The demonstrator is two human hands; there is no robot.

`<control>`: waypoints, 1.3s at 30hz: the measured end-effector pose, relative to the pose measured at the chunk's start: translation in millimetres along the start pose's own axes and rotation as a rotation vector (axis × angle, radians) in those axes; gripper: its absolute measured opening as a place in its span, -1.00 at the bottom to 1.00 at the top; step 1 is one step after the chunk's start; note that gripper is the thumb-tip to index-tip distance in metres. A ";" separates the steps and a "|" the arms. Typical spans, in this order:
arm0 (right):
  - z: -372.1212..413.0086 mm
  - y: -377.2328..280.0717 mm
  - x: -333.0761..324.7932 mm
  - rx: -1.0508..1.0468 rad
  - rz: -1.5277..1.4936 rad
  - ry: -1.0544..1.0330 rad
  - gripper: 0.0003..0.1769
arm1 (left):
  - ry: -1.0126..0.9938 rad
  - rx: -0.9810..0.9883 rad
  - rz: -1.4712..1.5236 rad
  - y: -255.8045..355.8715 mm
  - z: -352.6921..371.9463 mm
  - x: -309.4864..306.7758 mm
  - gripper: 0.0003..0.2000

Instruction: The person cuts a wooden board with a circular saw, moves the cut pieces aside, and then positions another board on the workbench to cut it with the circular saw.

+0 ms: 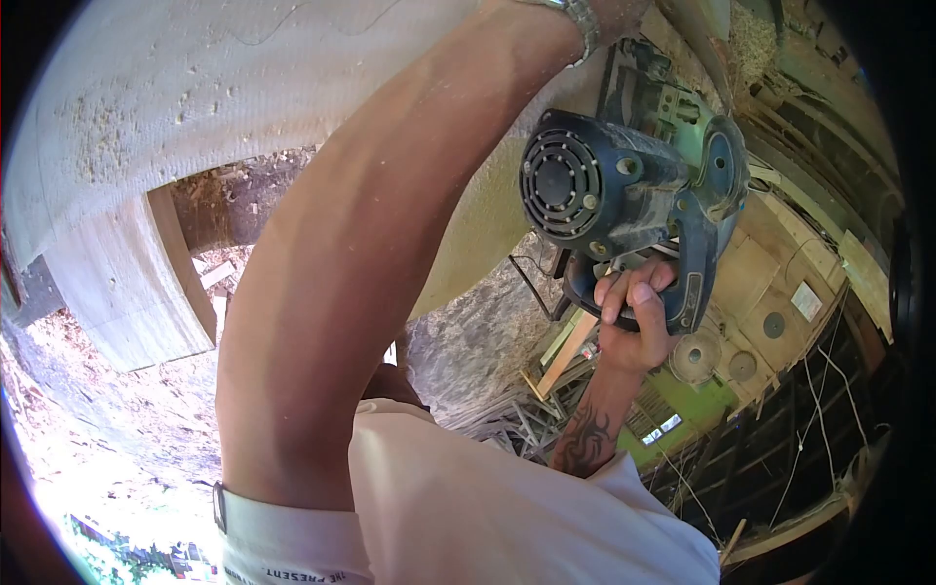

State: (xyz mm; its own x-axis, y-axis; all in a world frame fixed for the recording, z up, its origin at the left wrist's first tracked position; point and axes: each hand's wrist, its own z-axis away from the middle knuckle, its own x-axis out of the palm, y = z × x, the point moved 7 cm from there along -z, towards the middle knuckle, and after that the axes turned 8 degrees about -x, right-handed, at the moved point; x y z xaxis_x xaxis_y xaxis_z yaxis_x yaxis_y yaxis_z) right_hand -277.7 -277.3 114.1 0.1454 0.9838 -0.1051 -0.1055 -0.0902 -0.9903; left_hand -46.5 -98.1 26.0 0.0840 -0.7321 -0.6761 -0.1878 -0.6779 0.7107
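My right hand (639, 307) wraps its fingers round the rear handle of a dark blue circular saw (643, 185). Sawdust and wear mark the saw, and its round, vented motor end faces me. The saw's base is beside a large, pale wooden slab (195, 68), but the blade is not visible. My left arm crosses the view with a metal watch (582, 24) at its wrist. Only the back part of my left hand (624, 14) shows at the top edge, near the front of the saw; its fingers are hidden.
Sawdust lies on the slab and in a pile (753, 44) at upper right. A wooden block (127, 283) is at left. Scrap wood (517, 419) litters the ground behind the saw. A fan (695, 356) and hanging wires (824, 409) are farther off at right.
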 end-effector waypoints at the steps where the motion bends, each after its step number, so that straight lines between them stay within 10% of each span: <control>1: -0.6 0.0 0.4 0.002 0.003 0.000 -0.74 | -0.004 0.008 -0.009 0.0 -1.7 2.3 -0.81; 21: -18.4 0.4 7.8 -0.010 0.038 0.020 -0.75 | 0.126 -0.023 0.039 -8.0 -12.4 2.5 -0.78; 29: -19.9 0.6 10.4 -0.015 0.062 0.047 -0.73 | -0.514 0.054 0.271 -40.9 -23.8 -18.6 -0.78; 39: -15.4 4.8 7.1 0.000 0.039 0.078 -0.74 | -0.664 0.087 0.415 -45.6 -35.8 -1.0 -0.69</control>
State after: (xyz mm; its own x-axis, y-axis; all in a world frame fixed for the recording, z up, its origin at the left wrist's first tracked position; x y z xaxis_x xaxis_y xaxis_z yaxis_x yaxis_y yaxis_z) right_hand -262.0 -273.2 107.2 0.2178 0.9643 -0.1505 -0.1125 -0.1283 -0.9853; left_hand -3.0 -68.9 1.3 -0.6067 -0.7122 -0.3530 -0.1543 -0.3301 0.9312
